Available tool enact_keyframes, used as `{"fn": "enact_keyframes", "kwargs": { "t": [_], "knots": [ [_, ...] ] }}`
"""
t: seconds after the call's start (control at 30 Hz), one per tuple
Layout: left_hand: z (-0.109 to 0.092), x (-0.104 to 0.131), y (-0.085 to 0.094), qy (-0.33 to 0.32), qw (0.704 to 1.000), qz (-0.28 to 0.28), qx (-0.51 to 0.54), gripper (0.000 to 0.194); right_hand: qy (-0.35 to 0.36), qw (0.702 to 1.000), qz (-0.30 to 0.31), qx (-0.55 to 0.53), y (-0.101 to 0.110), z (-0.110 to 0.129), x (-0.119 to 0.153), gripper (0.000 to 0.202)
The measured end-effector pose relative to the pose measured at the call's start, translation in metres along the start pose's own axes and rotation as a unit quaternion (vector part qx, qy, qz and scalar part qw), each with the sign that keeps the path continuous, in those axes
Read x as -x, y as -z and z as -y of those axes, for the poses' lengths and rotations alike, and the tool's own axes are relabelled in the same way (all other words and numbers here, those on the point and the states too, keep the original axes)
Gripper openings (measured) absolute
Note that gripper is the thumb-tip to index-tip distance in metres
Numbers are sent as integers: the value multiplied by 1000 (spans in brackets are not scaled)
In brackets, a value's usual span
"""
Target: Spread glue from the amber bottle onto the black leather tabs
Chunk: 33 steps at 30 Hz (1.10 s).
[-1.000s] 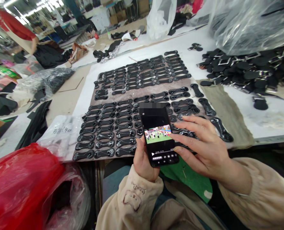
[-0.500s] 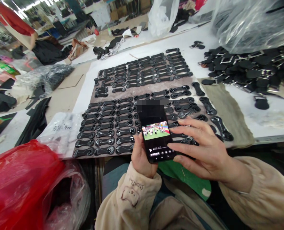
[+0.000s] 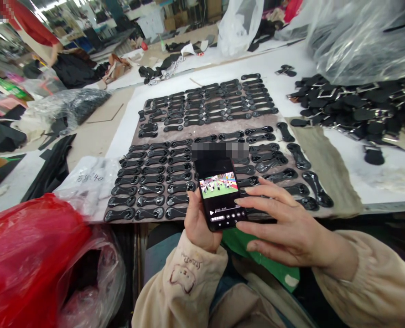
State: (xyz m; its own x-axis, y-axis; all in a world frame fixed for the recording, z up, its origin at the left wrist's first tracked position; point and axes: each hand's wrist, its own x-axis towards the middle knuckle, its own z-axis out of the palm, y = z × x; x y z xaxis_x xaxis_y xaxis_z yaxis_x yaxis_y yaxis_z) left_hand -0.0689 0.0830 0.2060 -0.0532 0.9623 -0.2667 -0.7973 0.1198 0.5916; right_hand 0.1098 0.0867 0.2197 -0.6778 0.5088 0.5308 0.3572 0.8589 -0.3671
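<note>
A black smartphone [image 3: 218, 185] is held upright in my left hand [image 3: 199, 221], its thumb along the left edge and the palm under the lower end. Its screen shows a paused video of people on a green field. My right hand [image 3: 288, 223] is spread at the phone's right side, fingers apart, with fingertips over or close to the lower right of the screen; whether they touch it I cannot tell. Behind the phone, rows of glossy black bone-shaped straps [image 3: 151, 189] lie on a grey-brown board [image 3: 189, 134].
On the right lie a heap of black tabs with metal buckles [image 3: 356, 100] and a large clear plastic bag [image 3: 366, 41]. A red plastic bag [image 3: 31, 255] bulges at lower left beside a white bag with handwriting [image 3: 86, 177]. A person in red [image 3: 31, 23] stands at the far left.
The right hand's fingers have shifted slightly down and left across the phone's lower right. The phone stays in my left hand. The view has shifted a little.
</note>
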Motion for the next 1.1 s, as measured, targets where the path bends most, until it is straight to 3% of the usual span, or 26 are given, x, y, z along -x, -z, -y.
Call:
{"fn": "enact_keyframes", "kwargs": {
  "t": [0.27, 0.5, 0.83, 1.1],
  "knots": [
    [0, 1, -1, 22, 1000, -17, -4, 54, 0, 1000, -11, 5, -1, 0, 0, 23],
    [3, 3, -3, 8, 1000, 15, 24, 50, -2, 999, -45, 21, -1, -1, 2, 26],
    [4, 3, -2, 7, 1000, 17, 7, 51, -19, 995, -82, 48, -4, 0, 0, 26],
    [5, 3, -1, 7, 1000, 24, -5, 53, -35, 997, -39, 65, -8, 6, -4, 32]
  ]
}}
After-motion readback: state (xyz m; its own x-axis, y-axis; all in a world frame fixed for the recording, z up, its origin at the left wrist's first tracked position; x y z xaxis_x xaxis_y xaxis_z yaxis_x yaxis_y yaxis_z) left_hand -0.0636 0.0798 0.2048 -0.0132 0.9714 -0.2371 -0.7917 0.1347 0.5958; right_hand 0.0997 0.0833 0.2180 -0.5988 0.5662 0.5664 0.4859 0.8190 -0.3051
